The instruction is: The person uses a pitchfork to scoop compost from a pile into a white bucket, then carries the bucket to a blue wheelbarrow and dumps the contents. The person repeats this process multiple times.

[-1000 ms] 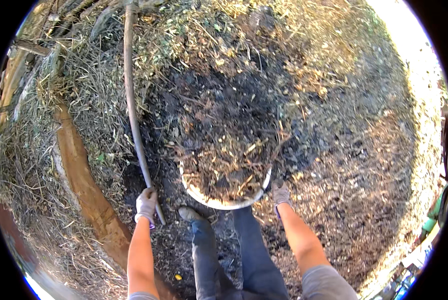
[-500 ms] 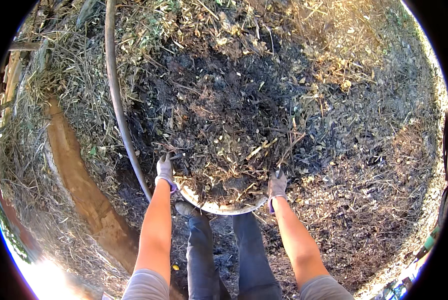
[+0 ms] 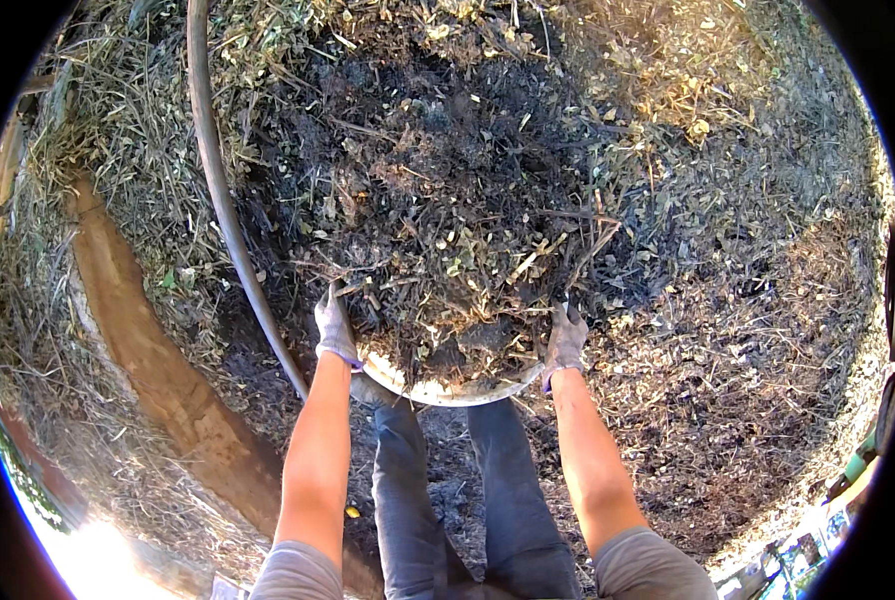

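A: How are the fingers?

B: The left hand [image 3: 335,328], in a pale glove, is at the left side of the white-rimmed tub [image 3: 446,394]. The right hand [image 3: 567,340], gloved also, is at its right side. I cannot tell whether the fingers are closed on the rim, because their undersides are hidden.

A: So where exactly is the tub?

B: It lies between the two hands, inward from the fingers of each. Its mouth looks round, so I find no clear long axis; its width goes from one hand to the other. Neither hand seems to be clearly nearer.

A: And what is around them?

B: Dark plant litter [image 3: 468,335] fills the tub between the fingers. Beyond the right fingertips there is a forked twig [image 3: 596,245]. To the left of the left fingers runs a long wooden pole [image 3: 220,190], lengthwise away from the person, its near end just beside the left wrist. Farther left, past the pole, lies a thick log [image 3: 138,330].
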`<state>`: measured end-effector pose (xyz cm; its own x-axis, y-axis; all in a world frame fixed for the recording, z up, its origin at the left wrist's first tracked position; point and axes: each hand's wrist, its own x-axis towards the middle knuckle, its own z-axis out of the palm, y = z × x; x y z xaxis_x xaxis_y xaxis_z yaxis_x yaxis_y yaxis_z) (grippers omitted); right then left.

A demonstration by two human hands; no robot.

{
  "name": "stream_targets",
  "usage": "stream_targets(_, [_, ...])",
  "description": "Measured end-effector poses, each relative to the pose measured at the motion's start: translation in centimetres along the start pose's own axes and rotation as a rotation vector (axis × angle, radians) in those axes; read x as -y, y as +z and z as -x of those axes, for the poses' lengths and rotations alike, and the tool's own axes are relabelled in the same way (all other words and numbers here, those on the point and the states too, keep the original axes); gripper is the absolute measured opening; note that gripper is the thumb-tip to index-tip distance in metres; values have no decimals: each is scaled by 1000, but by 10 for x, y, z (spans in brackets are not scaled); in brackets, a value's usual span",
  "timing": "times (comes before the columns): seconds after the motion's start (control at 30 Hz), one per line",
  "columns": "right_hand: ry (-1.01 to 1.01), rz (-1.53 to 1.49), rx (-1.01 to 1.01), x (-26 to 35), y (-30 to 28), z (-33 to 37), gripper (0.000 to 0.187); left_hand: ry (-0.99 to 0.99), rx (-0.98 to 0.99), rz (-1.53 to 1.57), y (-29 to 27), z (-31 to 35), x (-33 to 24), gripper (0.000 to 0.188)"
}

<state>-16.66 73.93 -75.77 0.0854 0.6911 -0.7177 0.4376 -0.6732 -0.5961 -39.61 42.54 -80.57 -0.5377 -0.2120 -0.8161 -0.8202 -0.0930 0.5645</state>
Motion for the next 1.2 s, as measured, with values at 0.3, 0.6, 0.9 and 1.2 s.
stream_targets(0.3, [-175,20,71,26,-38,103,30,73,-201,-5,-52,128,-42,25])
stream_targets(0.6, [-217,116,270,105,-101,330,30,278,32,19,-209,287,-198,41])
stream_targets(0.9, [-415,48,420,238,-160,507,31,564,137,-68,-257,441,-377,39])
stream_targets(1.2, [-606,162,635,449,-181,458,39,621,-182,-32,-110,576,-458,50])
